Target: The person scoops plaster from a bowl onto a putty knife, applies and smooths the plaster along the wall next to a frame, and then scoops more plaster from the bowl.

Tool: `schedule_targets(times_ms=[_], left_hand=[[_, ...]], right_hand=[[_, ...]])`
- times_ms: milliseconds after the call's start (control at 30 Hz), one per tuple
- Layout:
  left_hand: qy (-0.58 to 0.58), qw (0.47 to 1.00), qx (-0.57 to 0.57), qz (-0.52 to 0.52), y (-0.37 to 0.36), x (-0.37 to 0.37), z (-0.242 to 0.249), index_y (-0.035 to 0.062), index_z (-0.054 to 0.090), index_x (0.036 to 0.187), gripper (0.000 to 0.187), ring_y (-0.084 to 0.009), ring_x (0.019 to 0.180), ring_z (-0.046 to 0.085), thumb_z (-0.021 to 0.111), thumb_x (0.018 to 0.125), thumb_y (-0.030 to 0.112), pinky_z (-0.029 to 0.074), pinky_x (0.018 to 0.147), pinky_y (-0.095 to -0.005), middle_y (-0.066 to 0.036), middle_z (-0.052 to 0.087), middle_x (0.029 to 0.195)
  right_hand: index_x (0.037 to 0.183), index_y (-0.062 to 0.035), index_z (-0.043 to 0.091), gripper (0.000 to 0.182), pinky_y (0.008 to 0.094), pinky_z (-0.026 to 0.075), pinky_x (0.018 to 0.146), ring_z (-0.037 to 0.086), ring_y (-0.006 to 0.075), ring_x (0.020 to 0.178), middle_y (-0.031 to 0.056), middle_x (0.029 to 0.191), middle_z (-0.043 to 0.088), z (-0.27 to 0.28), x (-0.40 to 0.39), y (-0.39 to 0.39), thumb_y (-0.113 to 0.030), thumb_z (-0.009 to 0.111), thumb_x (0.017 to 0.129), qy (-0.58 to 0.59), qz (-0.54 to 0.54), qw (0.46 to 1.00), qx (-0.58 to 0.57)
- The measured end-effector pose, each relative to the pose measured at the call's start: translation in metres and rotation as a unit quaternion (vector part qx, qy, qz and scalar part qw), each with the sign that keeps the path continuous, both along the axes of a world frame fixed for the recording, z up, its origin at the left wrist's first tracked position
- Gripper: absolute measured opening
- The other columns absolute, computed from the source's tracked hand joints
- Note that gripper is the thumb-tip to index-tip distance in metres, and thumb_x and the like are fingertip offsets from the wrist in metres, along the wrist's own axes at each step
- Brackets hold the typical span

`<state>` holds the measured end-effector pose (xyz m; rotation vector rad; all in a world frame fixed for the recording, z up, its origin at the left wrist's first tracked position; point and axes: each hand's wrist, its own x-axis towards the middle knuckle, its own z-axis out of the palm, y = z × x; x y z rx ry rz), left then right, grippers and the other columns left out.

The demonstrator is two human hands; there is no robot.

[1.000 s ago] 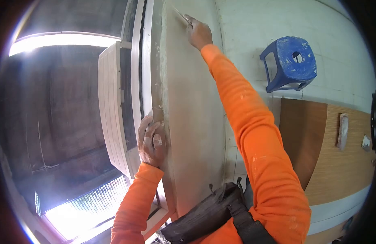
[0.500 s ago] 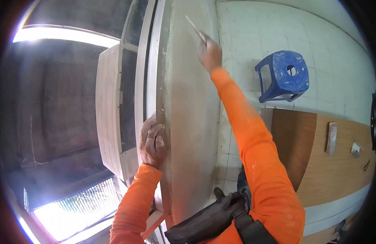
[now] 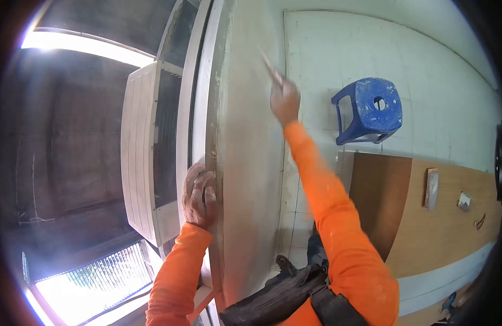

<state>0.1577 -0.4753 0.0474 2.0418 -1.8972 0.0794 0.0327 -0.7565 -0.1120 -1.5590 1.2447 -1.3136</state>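
Blade (image 3: 269,61), thin and pale, juts up past the fingers of the right hand (image 3: 285,101). Those fingers are clenched around its near end, probably so the full length beyond them reaches ahead. Blur softens hand and tool alike; cannot tell whether the tip touches the wall face (image 3: 248,163) behind it or sits just off it.

Right arm out long, likely because the upper stretch of wall lies far from the body.

Left hand (image 3: 199,196): fingers bent, whitish smears on them, resting on the ledge (image 3: 212,149) beside the window frame (image 3: 206,81). Reads as a brace for the reaching body. Whether the fingertips grip anything there, cannot tell; no tool seen in them.

Left of the left fingers, beyond the frame: white slatted unit (image 3: 137,152).

Right of the right fingers, well apart: blue stool (image 3: 375,102), pale-spotted, upright on the tiled floor. Below it, wooden cabinet (image 3: 441,233) carrying a flat pale slab (image 3: 431,187), a small pale piece (image 3: 464,201) and a scissor-like item (image 3: 480,221); perhaps parked there to spare the hands. Dark bag (image 3: 278,299) strapped at the body, below both hands, presumably leaving them unburdened.
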Motion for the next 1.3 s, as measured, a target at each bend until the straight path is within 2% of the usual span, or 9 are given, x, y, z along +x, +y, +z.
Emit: schedule_targets(times_ms=[267, 467, 667, 733, 767, 833, 1000, 1200, 1300], left_hand=[[0.066, 0.997, -0.007, 0.032, 0.0, -0.004, 0.002, 0.0005, 0.067, 0.108, 0.03, -0.042, 0.123, 0.053, 0.049, 0.089, 0.016, 0.043, 0.106, -0.0482, -0.022, 0.057, 0.129], [0.064, 0.997, -0.007, 0.041, -0.001, -0.003, 0.001, 0.0002, 0.069, 0.104, 0.03, -0.0417, 0.124, 0.053, 0.048, 0.09, 0.017, 0.043, 0.106, -0.0476, -0.022, 0.058, 0.128], [0.05, 0.998, 0.008, 0.035, -0.001, 0.001, 0.001, 0.0006, 0.068, 0.107, 0.032, -0.0406, 0.123, 0.054, 0.047, 0.092, 0.019, 0.043, 0.106, -0.0467, -0.022, 0.058, 0.128], [0.074, 0.993, 0.005, 0.089, 0.001, 0.004, -0.003, 0.0006, 0.068, 0.108, 0.033, -0.0405, 0.123, 0.054, 0.046, 0.092, 0.019, 0.043, 0.105, -0.0463, -0.022, 0.058, 0.128], [0.076, 0.992, 0.024, 0.095, 0.0, 0.005, 0.003, 0.0006, 0.068, 0.108, 0.033, -0.0405, 0.123, 0.054, 0.046, 0.092, 0.019, 0.043, 0.105, -0.0463, -0.022, 0.058, 0.128], [0.047, 0.998, 0.001, 0.043, -0.017, 0.009, 0.021, 0.0002, 0.068, 0.11, 0.035, -0.0395, 0.122, 0.055, 0.045, 0.095, 0.022, 0.043, 0.105, -0.0459, -0.022, 0.058, 0.129], [0.051, 0.998, -0.02, 0.013, -0.028, 0.018, 0.032, -0.0002, 0.068, 0.111, 0.039, -0.0377, 0.121, 0.056, 0.042, 0.1, 0.027, 0.043, 0.105, -0.0453, -0.021, 0.058, 0.13], [0.053, 0.998, -0.036, -0.003, -0.029, 0.015, 0.03, 0.0001, 0.068, 0.112, 0.039, -0.0362, 0.121, 0.056, 0.042, 0.1, 0.027, 0.043, 0.104, -0.0443, -0.02, 0.059, 0.129], [0.048, 0.998, -0.031, 0.005, -0.029, 0.015, 0.032, 0.0004, 0.068, 0.112, 0.039, -0.0356, 0.122, 0.055, 0.042, 0.1, 0.026, 0.043, 0.104, -0.0438, -0.019, 0.06, 0.128]], right_hand=[[0.123, -0.0171, 0.068, 0.035, 0.0436, 0.05, 0.093, 0.063, 0.039, 0.104, 0.0184, 0.112, 0.069, 0.031, 0.041, -0.091, -0.019, 0.051, 0.093, 0.005, 0.078, 0.997, -0.024], [0.152, -0.0215, 0.036, 0.058, 0.0403, 0.049, 0.091, 0.058, 0.0272, 0.119, 0.0066, 0.152, 0.044, -0.017, -0.004, 0.127, -0.012, 0.045, 0.096, 0.12, 0.198, 0.968, -0.092], [0.135, -0.013, 0.058, 0.051, 0.0479, 0.05, 0.088, 0.064, 0.0362, 0.103, 0.0118, 0.138, 0.058, 0.027, -0.118, 0.33, -0.008, 0.061, 0.085, 0.022, 0.28, 0.959, -0.03], [0.135, -0.0126, 0.058, 0.052, 0.0471, 0.05, 0.09, 0.063, 0.0364, 0.105, 0.0131, 0.137, 0.058, -0.048, -0.129, 0.366, -0.008, 0.061, 0.083, 0.205, 0.259, 0.944, 0.031], [0.133, -0.0093, 0.058, 0.051, 0.0458, 0.05, 0.09, 0.063, 0.0364, 0.104, 0.015, 0.131, 0.062, -0.074, -0.123, 0.346, -0.007, 0.06, 0.083, 0.284, 0.179, 0.941, -0.033], [0.13, -0.0051, 0.059, 0.043, 0.0435, 0.049, 0.092, 0.061, 0.0372, 0.105, 0.0177, 0.125, 0.063, -0.019, -0.094, 0.234, -0.003, 0.053, 0.088, 0.027, 0.102, 0.992, 0.068], [0.128, -0.0066, 0.061, 0.038, 0.0455, 0.047, 0.093, 0.06, 0.0393, 0.106, 0.0192, 0.117, 0.065, 0.012, 0.019, 0.048, -0.009, 0.049, 0.092, -0.051, -0.006, 0.994, -0.093], [0.127, -0.0091, 0.061, 0.041, 0.0477, 0.052, 0.078, 0.062, 0.0386, 0.092, 0.0183, 0.099, 0.067, -0.01, 0.031, 0.106, -0.008, 0.054, 0.087, 0.009, 0.082, 0.991, -0.101], [0.138, -0.0146, 0.055, 0.049, 0.0398, 0.054, 0.072, 0.062, 0.0325, 0.089, 0.0154, 0.123, 0.064, 0.006, -0.021, 0.252, -0.012, 0.059, 0.09, 0.004, 0.137, 0.981, -0.138]])
